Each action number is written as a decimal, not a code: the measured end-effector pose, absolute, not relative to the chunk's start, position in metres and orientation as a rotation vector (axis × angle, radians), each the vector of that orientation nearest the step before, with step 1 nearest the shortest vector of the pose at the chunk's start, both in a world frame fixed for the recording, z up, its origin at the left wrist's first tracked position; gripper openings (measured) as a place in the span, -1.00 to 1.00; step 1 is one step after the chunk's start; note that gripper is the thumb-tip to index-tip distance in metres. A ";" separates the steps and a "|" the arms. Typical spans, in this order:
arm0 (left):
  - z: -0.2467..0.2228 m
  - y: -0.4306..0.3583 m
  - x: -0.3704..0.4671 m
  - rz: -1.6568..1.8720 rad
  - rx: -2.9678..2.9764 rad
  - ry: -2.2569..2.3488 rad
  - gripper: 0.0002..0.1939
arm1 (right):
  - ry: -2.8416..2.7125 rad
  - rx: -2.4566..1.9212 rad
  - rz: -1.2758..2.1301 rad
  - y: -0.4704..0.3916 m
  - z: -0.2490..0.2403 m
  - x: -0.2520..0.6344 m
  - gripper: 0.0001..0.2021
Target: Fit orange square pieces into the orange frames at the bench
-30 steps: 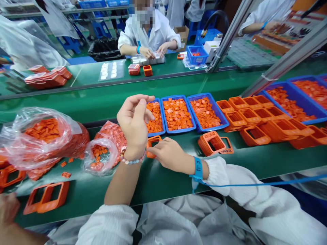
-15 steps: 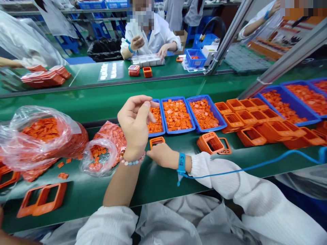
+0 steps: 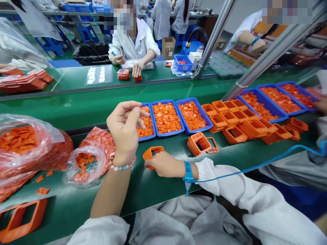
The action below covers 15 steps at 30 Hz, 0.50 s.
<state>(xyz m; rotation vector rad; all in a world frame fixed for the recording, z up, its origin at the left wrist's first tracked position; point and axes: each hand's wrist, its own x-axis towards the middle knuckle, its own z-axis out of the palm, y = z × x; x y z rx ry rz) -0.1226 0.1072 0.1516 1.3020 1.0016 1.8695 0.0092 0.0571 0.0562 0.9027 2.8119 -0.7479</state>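
My left hand (image 3: 125, 127) is raised over the green bench, near the leftmost blue tray (image 3: 146, 136). Its thumb and fingers are bent toward each other, and whatever may be between them is too small to make out. Lower and to the right, my right hand (image 3: 163, 164) grips an orange frame (image 3: 156, 149) by its near side, at the bench surface. Small orange pieces fill the blue trays behind my hands. Right of my right hand lie stacked orange frames (image 3: 195, 144) with a thinner frame leaning beside them.
Open plastic bags of orange pieces (image 3: 94, 143) stand at the left, with loose bits near them. Many orange frames (image 3: 230, 117) and more blue trays (image 3: 260, 105) are at the right. A blue cord (image 3: 245, 169) runs from my right wrist. A person (image 3: 135, 41) sits opposite.
The view has shifted right. The orange frame at my right hand is tilted and shows more. My left hand keeps nearly the same pose. The person opposite has lowered a hand.
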 end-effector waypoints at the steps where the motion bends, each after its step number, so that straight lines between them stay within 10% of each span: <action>1: 0.151 0.107 -0.122 1.867 1.303 0.990 -0.96 | 2.801 0.909 -0.810 0.055 0.059 0.014 -0.56; 15: 0.148 0.105 -0.117 1.840 1.329 1.011 -0.96 | 3.028 1.156 -1.856 0.020 0.003 0.075 -0.83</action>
